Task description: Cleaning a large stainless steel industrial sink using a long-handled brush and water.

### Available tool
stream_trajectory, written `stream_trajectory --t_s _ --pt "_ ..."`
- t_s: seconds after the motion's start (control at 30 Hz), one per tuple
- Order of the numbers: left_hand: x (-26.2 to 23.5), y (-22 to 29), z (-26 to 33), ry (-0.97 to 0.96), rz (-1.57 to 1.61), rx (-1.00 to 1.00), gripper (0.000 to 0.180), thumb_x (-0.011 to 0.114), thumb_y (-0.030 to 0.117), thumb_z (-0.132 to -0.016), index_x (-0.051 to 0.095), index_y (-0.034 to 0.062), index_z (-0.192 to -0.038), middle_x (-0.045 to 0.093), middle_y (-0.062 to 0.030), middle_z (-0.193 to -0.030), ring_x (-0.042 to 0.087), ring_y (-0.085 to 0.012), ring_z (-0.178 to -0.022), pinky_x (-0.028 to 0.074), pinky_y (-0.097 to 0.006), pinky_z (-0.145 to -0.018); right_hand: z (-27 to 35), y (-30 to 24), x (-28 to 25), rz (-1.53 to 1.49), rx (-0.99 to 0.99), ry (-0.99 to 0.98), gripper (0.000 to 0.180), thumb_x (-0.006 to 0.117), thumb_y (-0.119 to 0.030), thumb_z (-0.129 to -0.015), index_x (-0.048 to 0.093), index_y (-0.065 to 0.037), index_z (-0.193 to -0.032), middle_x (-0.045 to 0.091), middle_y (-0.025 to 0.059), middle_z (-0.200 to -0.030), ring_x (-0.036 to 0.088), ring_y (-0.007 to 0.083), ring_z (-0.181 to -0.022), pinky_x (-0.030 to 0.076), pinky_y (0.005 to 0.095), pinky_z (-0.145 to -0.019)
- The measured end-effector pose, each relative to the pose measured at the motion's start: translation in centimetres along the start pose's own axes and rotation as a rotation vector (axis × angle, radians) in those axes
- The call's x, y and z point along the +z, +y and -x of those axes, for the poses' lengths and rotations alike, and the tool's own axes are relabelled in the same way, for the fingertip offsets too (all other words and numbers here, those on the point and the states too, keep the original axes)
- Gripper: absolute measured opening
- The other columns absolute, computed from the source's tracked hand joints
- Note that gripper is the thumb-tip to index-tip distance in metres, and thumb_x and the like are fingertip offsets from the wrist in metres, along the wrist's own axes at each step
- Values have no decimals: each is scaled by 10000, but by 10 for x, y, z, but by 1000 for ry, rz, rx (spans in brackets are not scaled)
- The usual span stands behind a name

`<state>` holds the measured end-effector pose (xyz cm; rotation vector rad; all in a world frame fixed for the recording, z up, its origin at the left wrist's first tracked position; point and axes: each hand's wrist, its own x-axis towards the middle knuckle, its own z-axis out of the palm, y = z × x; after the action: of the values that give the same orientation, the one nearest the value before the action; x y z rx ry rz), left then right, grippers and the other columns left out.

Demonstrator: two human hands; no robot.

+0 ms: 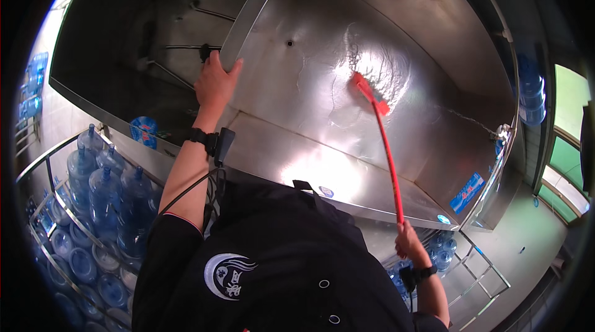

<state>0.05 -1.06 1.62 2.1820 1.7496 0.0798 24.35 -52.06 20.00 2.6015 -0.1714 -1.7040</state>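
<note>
head view – looking down, close over steel tank [322,121]

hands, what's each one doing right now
Left hand: closed over the edge of the raised stainless steel lid.
Right hand: closed around the long red-handled brush.

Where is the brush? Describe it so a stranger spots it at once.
Find the big steel machine top across the middle. The brush lies against its shiny lid, its long handle held by the right hand. It is the only red thing there.
</note>
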Motion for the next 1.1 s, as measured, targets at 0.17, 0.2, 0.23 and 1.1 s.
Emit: stream_trajectory --t_s 0.17,0.2,0.23,1.1 --pt "-3 1 2 34 11 5 574 609 514 -852 505 54 -1179 630 -152 -1113 612 -351 -1033 518 -492 -795 81 -27 12 -473 62 -296 193 517 -182 -960 441 -89 -1112 382 -15 -573 365 88 -392 282 243 -344" --pt "-2 0 0 37 13 4 574 609 514 -852 505 54 -1179 630 -152 -1113 612 -351 -1033 518 -492 -795 91 -29 9 -665 103 -376 223 537 -147 -943 451 -78 -1137 363 -28 -577 335 71 -396 259 232 -354" --pt "-1 -5 -1 9 21 3 617 594 537 -854 500 50 -1221 629 -176 -1126 610 -370 -1036 508 -494 -813 101 -31 4 -655 99 -377 223 537 -147 -943 451 -78 -1137 363 -28 -577 335 71 -396 259 232 -354" --pt "2 -10 2 68 104 32 530 655 472 -832 538 45 -1124 636 -114 -1074 622 -304 -1017 537 -441 -772 -42 -309 120 -383 -516 -431 250 481 -194 -948 353 -46 -1103 531 87 -685 573 186 -476 424 290 -347"
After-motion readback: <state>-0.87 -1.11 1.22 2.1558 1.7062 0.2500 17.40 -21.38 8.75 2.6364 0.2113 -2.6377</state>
